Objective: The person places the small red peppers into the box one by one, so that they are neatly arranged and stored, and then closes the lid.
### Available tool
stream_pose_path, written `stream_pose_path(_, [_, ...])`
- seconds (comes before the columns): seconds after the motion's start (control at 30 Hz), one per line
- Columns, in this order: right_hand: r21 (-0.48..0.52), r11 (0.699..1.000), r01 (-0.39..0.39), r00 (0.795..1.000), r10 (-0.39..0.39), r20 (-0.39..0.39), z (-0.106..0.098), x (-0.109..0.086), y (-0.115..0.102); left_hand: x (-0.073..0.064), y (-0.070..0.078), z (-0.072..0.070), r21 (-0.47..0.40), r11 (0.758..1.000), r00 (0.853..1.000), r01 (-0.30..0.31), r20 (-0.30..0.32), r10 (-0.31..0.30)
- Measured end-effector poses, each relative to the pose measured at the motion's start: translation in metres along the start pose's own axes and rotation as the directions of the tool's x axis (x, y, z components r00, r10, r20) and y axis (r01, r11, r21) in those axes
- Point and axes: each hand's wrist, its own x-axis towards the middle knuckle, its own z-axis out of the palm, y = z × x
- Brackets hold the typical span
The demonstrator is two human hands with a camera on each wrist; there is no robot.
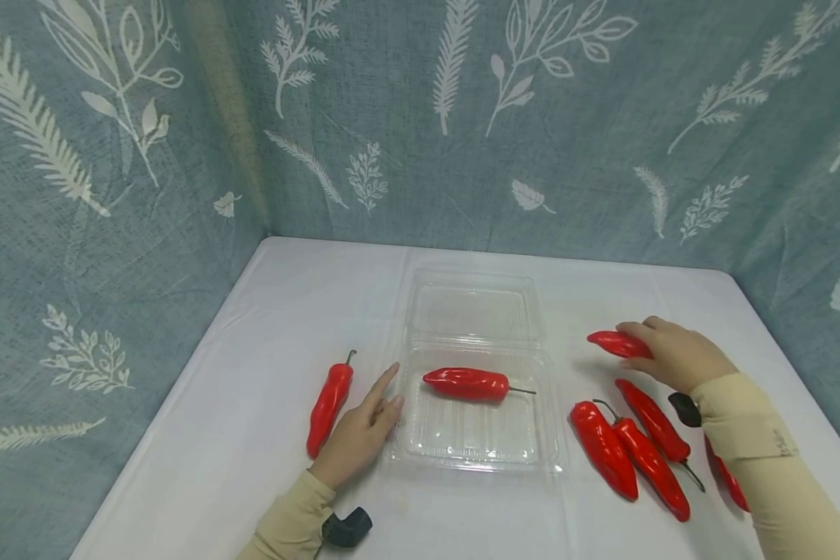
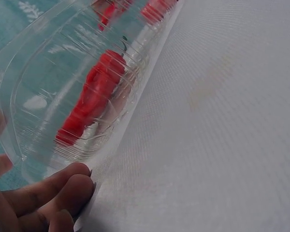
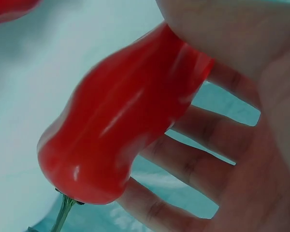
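Note:
Above the group of peppers on the right, my right hand (image 1: 675, 351) grips a red chili pepper (image 1: 619, 343) between thumb and fingers. In the right wrist view that pepper (image 3: 111, 121) fills the palm side, its green stem pointing down. A clear plastic clamshell container (image 1: 476, 443) stands with its lid folded back, and one red pepper (image 1: 466, 384) lies across its base. At the container's left edge, my left hand (image 1: 358, 432) extends its fingers and touches the side. The left wrist view looks through the clear wall at the pepper (image 2: 94, 94) inside.
Several red peppers (image 1: 603, 451) lie on the white cloth to the right of the container, one partly hidden by the right sleeve. Another pepper (image 1: 330, 406) rests left of the container beside the left hand. A patterned blue-green curtain (image 1: 406, 155) surrounds the table.

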Motion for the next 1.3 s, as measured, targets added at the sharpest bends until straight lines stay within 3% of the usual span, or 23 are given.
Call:
stream_pose_path(0.57, [-0.055,0.988,0.143,0.986,-0.147,-0.079,-0.028,0.007,-0.062,0.000,-0.001,0.000,-0.014,1.000,1.000,0.005,0.005,-0.005])
stream_pose_path(1.3, [-0.094,0.949,0.301,0.946,-0.309,-0.094,-0.027,0.022,-0.121,0.001,-0.001,0.000,-0.008,1.000,1.000,-0.008,0.003,0.008])
